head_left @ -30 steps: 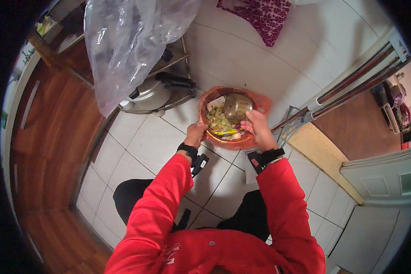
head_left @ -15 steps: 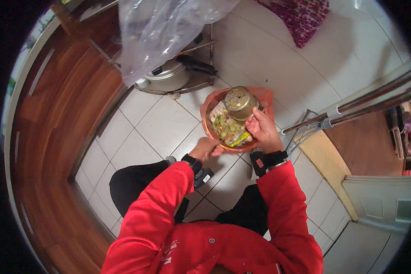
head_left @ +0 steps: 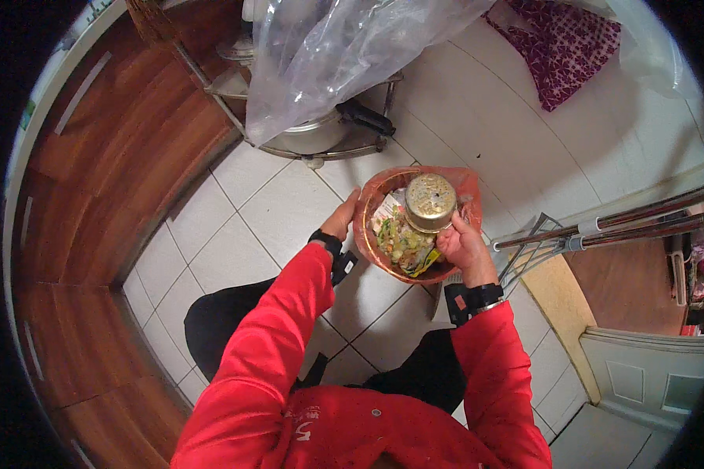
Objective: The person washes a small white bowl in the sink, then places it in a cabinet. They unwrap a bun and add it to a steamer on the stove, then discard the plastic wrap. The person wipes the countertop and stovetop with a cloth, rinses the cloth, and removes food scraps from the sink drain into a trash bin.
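Note:
In my right hand (head_left: pixel 463 245) is a small round metal pot (head_left: pixel 431 205), gripped at its near right edge. It is tilted over a round bin (head_left: pixel 365 244) lined with a thin orange plastic bag (head_left: pixel 469 190). Specks dot the pot's round face; whether that is its base or its inside I cannot tell. Chopped vegetable scraps (head_left: pixel 395 242) fill the bin, along with a yellow wrapper (head_left: pixel 424 263) and a white piece of packaging (head_left: pixel 386 209). My left hand (head_left: pixel 342 219) rests against the bin's left side, fingers stretched along it.
Brown wooden cabinets (head_left: pixel 133 141) line the left. Beyond the bin a corner rack (head_left: pixel 321 154) holds a pot (head_left: pixel 313 137) with a black handle, partly behind a clear plastic sheet (head_left: pixel 344 55). Metal poles (head_left: pixel 641 230) lean at the right, above a folded grey metal frame (head_left: pixel 524 242).
My left hand has gone from pinching the bin's near rim to lying along its left side. The pot in my right hand has tipped, showing a lighter face. The view has shifted slightly.

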The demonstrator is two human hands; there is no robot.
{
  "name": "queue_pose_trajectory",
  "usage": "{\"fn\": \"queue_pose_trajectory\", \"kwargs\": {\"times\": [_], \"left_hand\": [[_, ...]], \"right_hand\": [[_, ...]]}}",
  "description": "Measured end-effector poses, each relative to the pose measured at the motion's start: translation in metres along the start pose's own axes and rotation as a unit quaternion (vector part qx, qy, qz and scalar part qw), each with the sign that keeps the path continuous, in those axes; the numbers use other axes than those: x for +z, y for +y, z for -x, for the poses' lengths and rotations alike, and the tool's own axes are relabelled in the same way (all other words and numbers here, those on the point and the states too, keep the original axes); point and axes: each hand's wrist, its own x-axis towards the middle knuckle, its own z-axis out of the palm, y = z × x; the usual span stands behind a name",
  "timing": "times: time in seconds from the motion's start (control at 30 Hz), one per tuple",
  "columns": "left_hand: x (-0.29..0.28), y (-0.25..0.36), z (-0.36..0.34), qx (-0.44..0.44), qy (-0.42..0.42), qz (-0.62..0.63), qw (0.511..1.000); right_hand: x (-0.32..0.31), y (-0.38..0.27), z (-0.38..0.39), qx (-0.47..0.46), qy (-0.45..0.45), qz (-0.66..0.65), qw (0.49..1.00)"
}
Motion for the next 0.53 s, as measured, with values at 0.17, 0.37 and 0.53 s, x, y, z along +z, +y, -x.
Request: {"fn": "queue_pose_trajectory", "kwargs": {"times": [0.17,0.37,0.53], "left_hand": [[-0.011,0.015,-0.017,0.102,-0.017,-0.011,0.995],[-0.003,0.053,-0.009,0.133,-0.004,0.01,0.991],[-0.012,0.06,-0.01,0.131,0.037,-0.013,0.991]], "right_hand": [[-0.006,0.007,-0.001,0.004,-0.009,-0.029,1.0],[0.02,0.014,-0.019,-0.003,-0.025,-0.085,0.996],[0.051,0.01,-0.044,-0.033,-0.053,-0.125,0.99]]}}
